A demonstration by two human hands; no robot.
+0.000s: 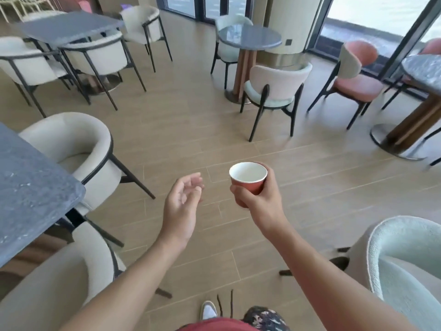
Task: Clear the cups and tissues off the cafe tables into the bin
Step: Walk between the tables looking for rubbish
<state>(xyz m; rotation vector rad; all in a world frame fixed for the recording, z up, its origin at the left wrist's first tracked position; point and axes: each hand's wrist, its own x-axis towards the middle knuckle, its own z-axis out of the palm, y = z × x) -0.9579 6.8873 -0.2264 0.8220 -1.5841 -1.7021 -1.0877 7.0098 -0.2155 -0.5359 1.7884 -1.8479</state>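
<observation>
head view: 1 red cup in hand over the cafe floor

head camera looks down at my 2 bare arms stretched out over a pale wood floor. far left, i see the corner of a dark grey stone table, with 2 cream tub chairs beside it, 1 near the middle of the left edge and 1 lower down. further back on the left stands another grey table ringed by more cream chairs.

my left hand hangs in the air with nothing in it, palm turned inward, fingers loosely curled and apart; they are blurred.

just to its right, apart from it, my right hand holds the paper cup. the cup is red outside, white inside, upright with a slight tilt, and looks empty. my fingers wrap its lower wall from behind and below, thumb at the near side, closed snugly around it. the cup sits above bare floor, well apart from every table.

behind it stands a round grey table with a pale chair in front. right of that i see a salmon chair, then a dark round table at the right edge, and a mint-coloured chair at lower right.
</observation>
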